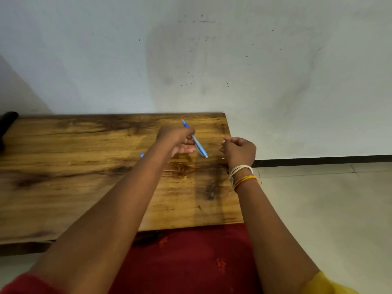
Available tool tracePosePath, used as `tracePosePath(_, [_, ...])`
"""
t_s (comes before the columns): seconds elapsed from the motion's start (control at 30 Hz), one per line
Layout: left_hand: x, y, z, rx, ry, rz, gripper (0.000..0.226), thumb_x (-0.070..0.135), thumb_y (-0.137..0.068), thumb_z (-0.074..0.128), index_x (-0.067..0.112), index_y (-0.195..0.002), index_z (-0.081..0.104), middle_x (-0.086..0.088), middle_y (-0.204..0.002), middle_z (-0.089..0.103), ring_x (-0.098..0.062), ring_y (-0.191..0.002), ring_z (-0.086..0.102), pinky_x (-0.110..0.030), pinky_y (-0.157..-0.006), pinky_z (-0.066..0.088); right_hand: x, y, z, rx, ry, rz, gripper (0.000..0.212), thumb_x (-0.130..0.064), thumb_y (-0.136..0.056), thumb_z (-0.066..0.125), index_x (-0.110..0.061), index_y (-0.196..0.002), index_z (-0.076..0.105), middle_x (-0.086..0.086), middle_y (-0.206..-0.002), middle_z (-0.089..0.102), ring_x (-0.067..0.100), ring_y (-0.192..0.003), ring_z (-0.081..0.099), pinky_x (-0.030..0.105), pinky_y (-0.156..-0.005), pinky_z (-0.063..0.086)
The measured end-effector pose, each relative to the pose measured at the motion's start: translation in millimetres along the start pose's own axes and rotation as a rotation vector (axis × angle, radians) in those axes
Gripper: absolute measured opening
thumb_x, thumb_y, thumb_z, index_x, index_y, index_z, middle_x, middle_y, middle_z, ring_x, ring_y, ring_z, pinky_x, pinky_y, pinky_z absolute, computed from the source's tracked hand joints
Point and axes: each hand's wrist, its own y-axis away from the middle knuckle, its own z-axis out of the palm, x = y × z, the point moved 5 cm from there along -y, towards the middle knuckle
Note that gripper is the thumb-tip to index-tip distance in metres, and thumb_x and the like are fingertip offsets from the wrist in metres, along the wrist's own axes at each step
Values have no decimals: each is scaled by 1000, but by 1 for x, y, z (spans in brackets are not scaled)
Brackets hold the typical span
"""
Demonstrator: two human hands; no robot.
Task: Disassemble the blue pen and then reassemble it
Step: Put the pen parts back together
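Observation:
My left hand (177, 138) grips the blue pen (198, 145) around its middle, above the far right part of the wooden table (84, 166). The pen slants from its darker blue end at the upper left to a pale tip at the lower right. My right hand (238, 152) hovers just right of the pen's lower tip, fingers curled; a tiny pale bit shows at the fingertips, too small to identify. A small blue piece (142, 155) lies on the table, partly hidden behind my left forearm.
A stained white wall rises right behind the table. The table's right edge runs under my right wrist, with pale tiled floor (318, 209) beyond it. A red cloth (191, 262) lies below the table's near edge. A dark object (7, 122) sits at the far left.

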Motion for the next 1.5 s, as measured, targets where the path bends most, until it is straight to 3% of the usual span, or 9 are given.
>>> tracePosePath(0.13, [-12,27,-34,19,294,2,22,20,-93,59,3,-79,56,-10,-61,67,-15,-42,66,-20,-41,53,-19,24,26,-174,21,-105,20,-7,-81,65,-23,-71,70,-1,-70,70,18,-71,71,42,-81,60])
tracePosePath(0.3, [-43,57,-69,102,689,16,21,18,-93,58,3,-79,55,-11,-66,67,-19,-49,69,-23,-50,57,-24,56,51,-285,53,-169,14,-5,-81,63,-15,-78,72,4,-79,71,22,-80,69,45,-84,58])
tracePosePath(0.47, [-58,57,-94,253,907,103,24,18,-101,43,2,-85,51,-15,-81,62,-20,-50,68,-25,-46,55,-25,83,68,-326,0,-232,17,0,-82,64,-9,-92,75,11,-91,73,22,-87,68,48,-88,56])
tracePosePath(0.6, [-51,49,-106,316,945,144,23,18,-104,34,-1,-102,46,-16,-82,62,-23,-48,69,-26,-44,54,-31,105,79,-329,-39,-332,27,-1,-81,67,-15,-103,71,10,-82,70,19,-77,67,43,-78,59])
tracePosePath(0.93, [-46,32,-112,223,970,118,21,18,-100,46,1,-89,51,-15,-80,63,-19,-52,70,-23,-45,54,-35,120,100,-348,5,-478,44,-3,-73,70,-25,-110,58,8,-78,68,20,-72,71,45,-70,60])
tracePosePath(1.17, [-48,31,-111,189,966,94,21,19,-100,47,0,-94,53,-16,-82,65,-19,-53,70,-23,-44,53,-36,124,106,-369,1,-522,44,-3,-75,72,-26,-109,59,8,-77,67,22,-75,71,44,-70,60])
tracePosePath(1.33, [-48,33,-112,187,969,97,20,19,-100,46,2,-91,52,-14,-73,68,-19,-54,71,-24,-45,55,-33,124,109,-362,6,-525,45,-3,-74,73,-31,-106,58,7,-77,66,21,-74,71,45,-68,60])
tracePosePath(1.5, [-50,32,-113,187,954,103,21,20,-99,48,2,-90,52,-16,-79,66,-19,-55,71,-24,-45,54,-31,122,110,-369,15,-527,44,-3,-74,73,-30,-106,59,5,-77,66,18,-74,71,43,-69,60])
